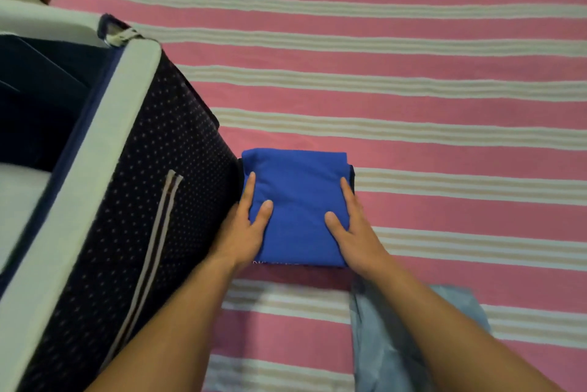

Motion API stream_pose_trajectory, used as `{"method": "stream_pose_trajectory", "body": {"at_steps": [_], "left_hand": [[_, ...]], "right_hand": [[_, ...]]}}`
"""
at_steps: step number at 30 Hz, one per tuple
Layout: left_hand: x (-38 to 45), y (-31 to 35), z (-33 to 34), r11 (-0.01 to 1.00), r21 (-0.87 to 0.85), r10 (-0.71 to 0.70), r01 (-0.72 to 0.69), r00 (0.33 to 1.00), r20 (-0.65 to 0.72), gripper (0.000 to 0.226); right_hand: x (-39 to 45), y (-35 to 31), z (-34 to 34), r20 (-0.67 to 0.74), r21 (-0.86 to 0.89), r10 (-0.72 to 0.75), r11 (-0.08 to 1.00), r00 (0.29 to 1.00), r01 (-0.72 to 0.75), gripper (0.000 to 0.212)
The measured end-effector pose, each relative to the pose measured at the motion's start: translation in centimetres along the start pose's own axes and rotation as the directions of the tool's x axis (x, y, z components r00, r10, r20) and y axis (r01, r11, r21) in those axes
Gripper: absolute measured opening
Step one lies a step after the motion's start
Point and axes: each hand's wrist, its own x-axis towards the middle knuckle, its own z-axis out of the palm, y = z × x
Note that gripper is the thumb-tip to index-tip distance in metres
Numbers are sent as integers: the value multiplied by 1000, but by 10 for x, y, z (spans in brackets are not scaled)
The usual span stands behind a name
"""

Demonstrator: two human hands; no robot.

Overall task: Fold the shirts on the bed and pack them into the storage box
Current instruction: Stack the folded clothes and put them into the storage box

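One shirt, the blue one (pixel 297 201), lay folded into a compact rectangle on the bed (pixel 413 125), just beside the dotted side wall of the storage box (pixel 158 169), so the folding of that piece looked finished and only the lift into the box seemed left for it. Both hands framed it: the left hand (pixel 244 229) lay along its left edge and the right hand (pixel 352 229) along its right edge, thumbs on top of the cloth and fingers running down the sides. Each grip looked fairly flat and loose, more a bracing or the start of a scoop than a firm clutch; whether the fingertips had slipped under the fabric could not be told. A pale blue garment (pixel 381 344) lay unfolded and rumpled near the bottom of the view, partly under the right forearm, so at least one more piece apparently awaited folding. Inside the box, the dark interior showed no clearly recognisable shirts, though something pale sat low at its near left.
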Motion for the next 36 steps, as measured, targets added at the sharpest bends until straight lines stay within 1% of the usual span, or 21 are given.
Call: {"method": "stream_pose_trajectory", "body": {"at_steps": [2, 5, 8, 12, 14, 18, 20, 23, 25, 27, 30, 32, 34, 36], "left_hand": [[12, -3, 0, 996, -82, -21, 23, 999, 25, 64], [18, -13, 2, 991, -130, -23, 28, 999, 39, 62], [21, -21, -1, 991, -136, 3, 1, 1000, 29, 58], [27, -23, 0, 991, -135, 0, 5, 999, 35, 55], [25, -20, 3, 986, -165, -19, 22, 1000, 20, 54], [26, -17, 5, 961, -274, -16, 32, 998, 59, 58], [29, -14, 3, 958, -285, -11, 23, 999, 42, 58], [21, -6, -1, 957, -291, 9, -4, 1000, 16, 59], [-5, 0, -5, 956, -291, 38, -33, 999, 13, 60], [-42, 10, -7, 953, -299, 72, -56, 997, 41, 63], [-97, 40, -11, 934, -352, 104, -58, 988, 112, 54], [-131, 72, -21, 928, -370, 110, -50, 984, 143, 55], [-165, 113, -40, 932, -352, 156, -92, 975, 157, 56], [-195, 154, -67, 928, -348, 200, -133, 966, 165, 54]], "right_hand": [[11, 1, 0, 29, 117, 24, 993, 999, -27, 70], [13, 7, 4, 90, 211, 40, 976, 995, -59, 71], [11, 6, 2, 149, 214, 26, 975, 988, -58, 69], [16, 6, -4, 225, 146, 57, 985, 973, -92, 71], [19, 5, 1, 189, 165, 59, 982, 980, -91, 69], [25, 7, 16, 29, 266, 47, 963, 998, -53, 59], [29, 10, 20, -34, 305, 48, 952, 998, -35, 61], [22, 2, 15, -27, 342, 48, 939, 998, -36, 61], [8, -9, 0, 11, 346, 29, 938, 1000, -31, 59], [-12, -19, -22, 56, 370, 37, 927, 998, -55, 58], [-59, -42, -51, 60, 377, 43, 924, 997, -62, 61], [-101, -66, -67, 13, 424, 52, 904, 999, -53, 59], [-145, -97, -83, -44, 490, 69, 871, 997, -38, 58], [-180, -135, -100, -86, 520, 50, 854, 995, 2, 58]]}}
